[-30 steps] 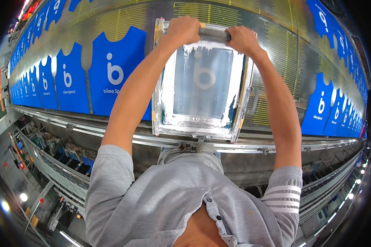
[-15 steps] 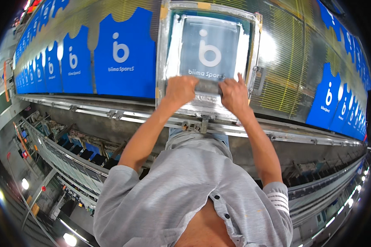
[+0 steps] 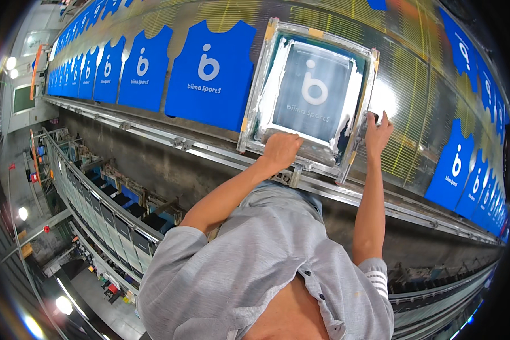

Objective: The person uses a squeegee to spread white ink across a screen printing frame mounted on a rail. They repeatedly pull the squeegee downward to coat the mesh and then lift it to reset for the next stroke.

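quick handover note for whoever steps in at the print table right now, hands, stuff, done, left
Left hand: gripping the near edge of the metal-framed printing screen, closed on the frame.
Right hand: on the screen's right side rail, fingers spread against it.
Screen lies flat on the long shiny print table, with smeared white ink around its mesh window.
Done: the row of blue jersey-shaped fabric pieces to the left all carry a white logo print.
Left: cannot tell whether a piece lies under the screen. The blue pieces on the right also show white prints; their state further on is unclear.
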`<state>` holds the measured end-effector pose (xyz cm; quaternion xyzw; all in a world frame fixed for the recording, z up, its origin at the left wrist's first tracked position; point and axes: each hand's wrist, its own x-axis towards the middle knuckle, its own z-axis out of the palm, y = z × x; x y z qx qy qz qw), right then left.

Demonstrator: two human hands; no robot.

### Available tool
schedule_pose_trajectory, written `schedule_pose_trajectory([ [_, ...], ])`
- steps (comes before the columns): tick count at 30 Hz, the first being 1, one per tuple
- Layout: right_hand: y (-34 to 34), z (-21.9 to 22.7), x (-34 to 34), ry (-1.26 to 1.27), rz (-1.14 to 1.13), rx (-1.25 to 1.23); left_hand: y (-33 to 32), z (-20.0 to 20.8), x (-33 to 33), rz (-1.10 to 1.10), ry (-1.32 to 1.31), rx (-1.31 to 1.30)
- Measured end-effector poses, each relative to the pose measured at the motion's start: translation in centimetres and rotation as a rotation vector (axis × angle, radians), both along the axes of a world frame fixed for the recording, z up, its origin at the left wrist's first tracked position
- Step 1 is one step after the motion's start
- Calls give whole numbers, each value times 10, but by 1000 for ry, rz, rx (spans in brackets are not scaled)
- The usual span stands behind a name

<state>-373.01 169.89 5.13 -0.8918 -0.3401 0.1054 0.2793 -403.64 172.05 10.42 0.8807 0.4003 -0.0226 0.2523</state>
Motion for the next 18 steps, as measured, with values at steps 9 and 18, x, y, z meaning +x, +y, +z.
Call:
schedule_pose_trajectory([
  [9,-5,-25,16,490,-56,115,173,39,64,-53,204,-53],
  [18,7,37,0,660,-153,136,269,16,107,-55,100,75],
])
